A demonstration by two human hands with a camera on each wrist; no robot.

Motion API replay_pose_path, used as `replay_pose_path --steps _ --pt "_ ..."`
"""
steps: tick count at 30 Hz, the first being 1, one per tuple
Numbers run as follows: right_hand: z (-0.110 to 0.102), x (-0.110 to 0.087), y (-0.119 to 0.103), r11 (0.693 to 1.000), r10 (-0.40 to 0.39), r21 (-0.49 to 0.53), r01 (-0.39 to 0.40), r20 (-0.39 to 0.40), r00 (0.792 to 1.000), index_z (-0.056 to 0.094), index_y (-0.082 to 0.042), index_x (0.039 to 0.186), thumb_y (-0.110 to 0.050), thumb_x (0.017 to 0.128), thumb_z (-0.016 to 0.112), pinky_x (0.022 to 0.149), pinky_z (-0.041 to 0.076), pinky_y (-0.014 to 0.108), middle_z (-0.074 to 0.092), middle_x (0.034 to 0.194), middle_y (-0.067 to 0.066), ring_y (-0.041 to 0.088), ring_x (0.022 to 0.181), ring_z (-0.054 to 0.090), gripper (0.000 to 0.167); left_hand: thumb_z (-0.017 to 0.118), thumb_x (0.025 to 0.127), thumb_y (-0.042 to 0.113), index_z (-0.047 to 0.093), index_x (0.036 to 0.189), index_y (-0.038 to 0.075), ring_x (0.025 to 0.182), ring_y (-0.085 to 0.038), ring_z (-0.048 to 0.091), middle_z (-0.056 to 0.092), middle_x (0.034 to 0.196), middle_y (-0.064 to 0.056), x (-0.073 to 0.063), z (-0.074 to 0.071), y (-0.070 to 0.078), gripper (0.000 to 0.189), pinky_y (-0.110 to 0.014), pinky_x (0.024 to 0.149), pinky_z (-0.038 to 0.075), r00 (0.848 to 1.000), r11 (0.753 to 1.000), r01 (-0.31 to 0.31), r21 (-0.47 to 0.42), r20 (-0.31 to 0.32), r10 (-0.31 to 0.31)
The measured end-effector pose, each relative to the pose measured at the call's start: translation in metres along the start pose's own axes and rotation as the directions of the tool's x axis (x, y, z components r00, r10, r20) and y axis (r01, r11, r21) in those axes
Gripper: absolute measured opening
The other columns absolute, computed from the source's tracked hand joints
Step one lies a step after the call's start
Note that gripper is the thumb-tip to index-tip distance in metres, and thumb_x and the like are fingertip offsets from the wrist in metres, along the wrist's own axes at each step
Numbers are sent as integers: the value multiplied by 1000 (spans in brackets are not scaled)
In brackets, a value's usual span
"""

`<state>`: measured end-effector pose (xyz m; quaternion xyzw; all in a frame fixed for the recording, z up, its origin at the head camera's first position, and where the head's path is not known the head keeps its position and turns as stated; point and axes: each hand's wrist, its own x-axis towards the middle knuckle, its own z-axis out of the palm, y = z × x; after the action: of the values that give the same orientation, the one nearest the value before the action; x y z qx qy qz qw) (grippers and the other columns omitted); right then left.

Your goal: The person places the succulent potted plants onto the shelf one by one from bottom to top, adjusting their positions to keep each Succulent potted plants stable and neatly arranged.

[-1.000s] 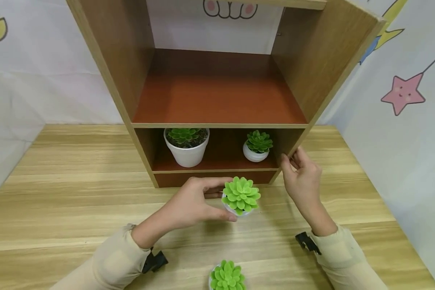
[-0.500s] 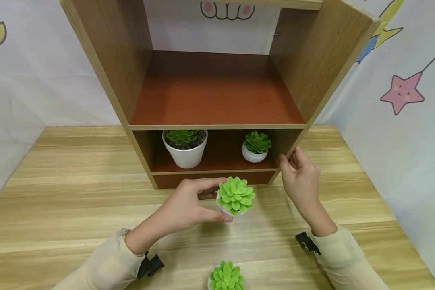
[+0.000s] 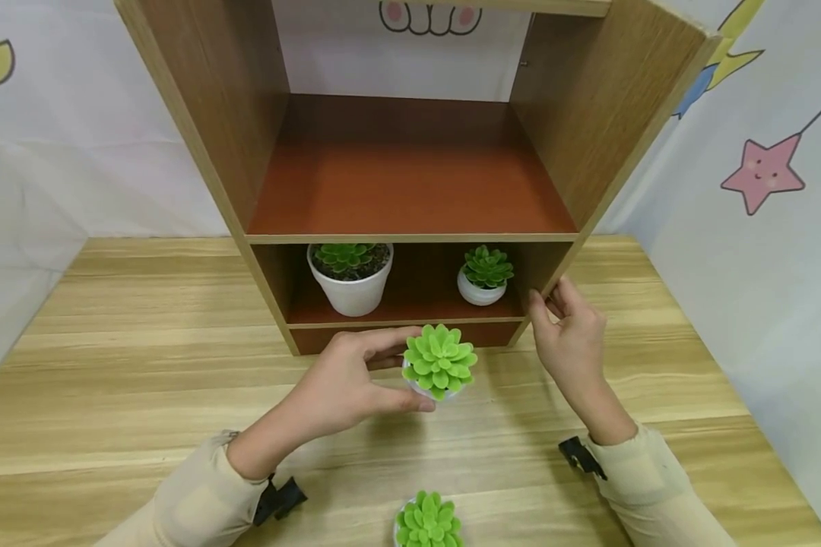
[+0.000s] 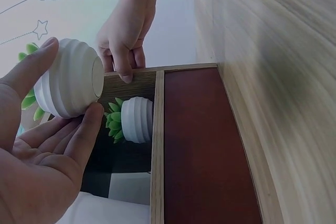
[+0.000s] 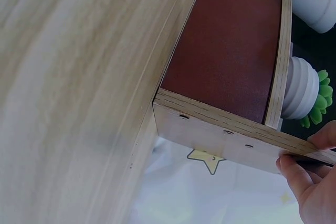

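My left hand (image 3: 345,380) grips a small white ribbed pot with a bright green succulent (image 3: 441,360), held above the table before the shelf unit. In the left wrist view the thumb and fingers lie around that white pot (image 4: 71,80). My right hand (image 3: 575,334) pinches the front edge of the unit's right side panel (image 5: 236,135) between thumb and fingers. On the bottom shelf stand a large white pot (image 3: 353,295) at left and a small potted succulent (image 3: 484,277) at right. Another bright green succulent (image 3: 429,523) sits on the table near me, partly cut off.
The wooden shelf unit (image 3: 410,238) stands on the wood-grain table (image 3: 144,342), with a red-brown middle shelf (image 3: 410,175) above the lower compartment. White cloth walls (image 3: 739,251) with cartoon prints rise behind and to the right.
My left hand has moved slightly left with the potted succulent, and a little toward the shelf unit in the last half second. The right hand keeps its hold on the side panel.
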<state>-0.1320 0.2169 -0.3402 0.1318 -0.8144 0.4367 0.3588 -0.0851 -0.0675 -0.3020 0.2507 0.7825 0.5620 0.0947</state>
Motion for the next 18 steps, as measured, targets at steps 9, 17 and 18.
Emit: replay_pose_path --steps 9,17,18 --pt "0 0 1 1000 -6 -5 6 0 1000 65 14 103 20 83 61 77 51 15 69 96 26 36 91 69 21 92 69 27 62 133 8 104 -13 65 63 126 0 -3 -2 5 73 -27 89 51 1000 1000 16 14 -14 -16" --pt "-1 0 2 1000 11 9 -11 10 1000 65 13 104 18 84 62 78 51 15 69 98 25 33 92 68 21 92 67 31 63 132 12 101 -6 65 65 122 5 -6 -4 13 74 -28 86 52 998 996 34 85 -56 -30" --pt "-1 -1 2 1000 14 13 -14 12 1000 66 12 104 18 84 62 78 51 15 69 98 25 33 93 68 21 92 67 32 63 131 12 100 -6 65 65 121 5 -7 -4 14 73 -28 85 53 998 996 37 85 -60 -31"
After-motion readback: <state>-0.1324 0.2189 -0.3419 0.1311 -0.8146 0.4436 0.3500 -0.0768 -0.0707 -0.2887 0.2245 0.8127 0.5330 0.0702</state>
